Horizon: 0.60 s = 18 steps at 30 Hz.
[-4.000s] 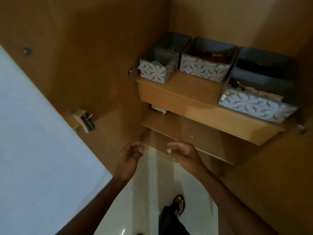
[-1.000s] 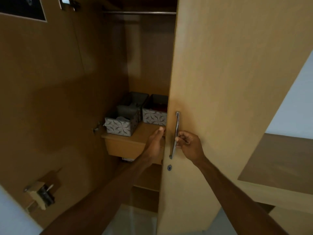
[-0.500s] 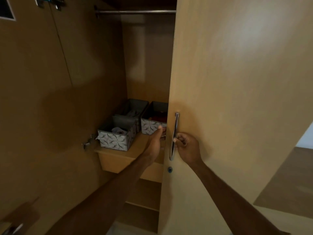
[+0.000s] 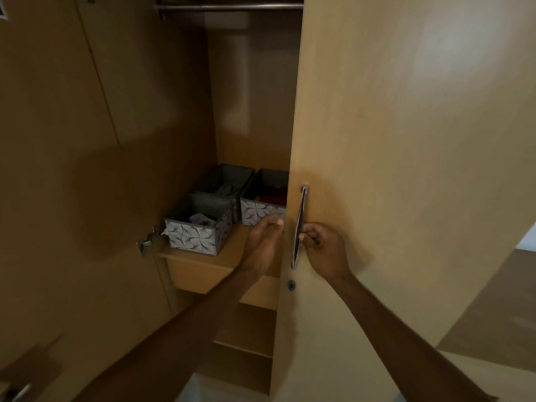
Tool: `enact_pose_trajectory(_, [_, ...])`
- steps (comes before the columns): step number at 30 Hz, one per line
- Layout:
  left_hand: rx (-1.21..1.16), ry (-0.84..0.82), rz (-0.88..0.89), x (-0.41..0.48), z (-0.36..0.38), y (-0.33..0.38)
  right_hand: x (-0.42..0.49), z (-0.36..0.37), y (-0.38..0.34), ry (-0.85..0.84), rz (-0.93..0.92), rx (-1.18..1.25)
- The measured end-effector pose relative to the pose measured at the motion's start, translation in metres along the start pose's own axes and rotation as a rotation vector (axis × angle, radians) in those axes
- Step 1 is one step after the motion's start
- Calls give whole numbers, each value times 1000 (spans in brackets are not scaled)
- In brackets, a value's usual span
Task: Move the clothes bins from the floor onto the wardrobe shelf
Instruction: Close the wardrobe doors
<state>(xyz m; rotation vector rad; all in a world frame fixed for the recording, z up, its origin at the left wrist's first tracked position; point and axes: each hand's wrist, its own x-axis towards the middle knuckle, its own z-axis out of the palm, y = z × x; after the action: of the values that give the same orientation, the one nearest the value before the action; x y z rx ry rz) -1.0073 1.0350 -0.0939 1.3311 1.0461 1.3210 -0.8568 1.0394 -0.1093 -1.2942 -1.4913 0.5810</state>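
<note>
Three grey leaf-patterned clothes bins show on the wardrobe shelf [image 4: 232,253]: a small front bin [image 4: 197,233] with pale clothes, one behind it [image 4: 224,181], and one [image 4: 262,210] with dark red clothes, partly hidden by the right wardrobe door [image 4: 391,140]. My right hand [image 4: 324,248] grips the door's metal handle [image 4: 298,227]. My left hand [image 4: 265,242] rests on the inner edge of that door, fingers curled around it. Any bins further right are hidden behind the door.
The left wardrobe door [image 4: 87,169] stands open, with a hinge [image 4: 148,240] beside the shelf. A hanging rail [image 4: 229,7] crosses the top. Lower shelves [image 4: 246,329] lie under the bins. A wooden surface [image 4: 493,309] sits at the right.
Four seconds ago both hands hung free below the shelf with several bins in view. Since then they took the right door, which has swung leftward and covers more of the bins.
</note>
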Motion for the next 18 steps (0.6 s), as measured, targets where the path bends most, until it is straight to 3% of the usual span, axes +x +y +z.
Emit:
enact_pose_trajectory(8, [23,255,60,-57,-69,-32,-53,16,-15,-39,12,21])
enact_pose_trajectory(18, [226,626,17,-204,-215,-13,-131,160,-87,-495,-24,97])
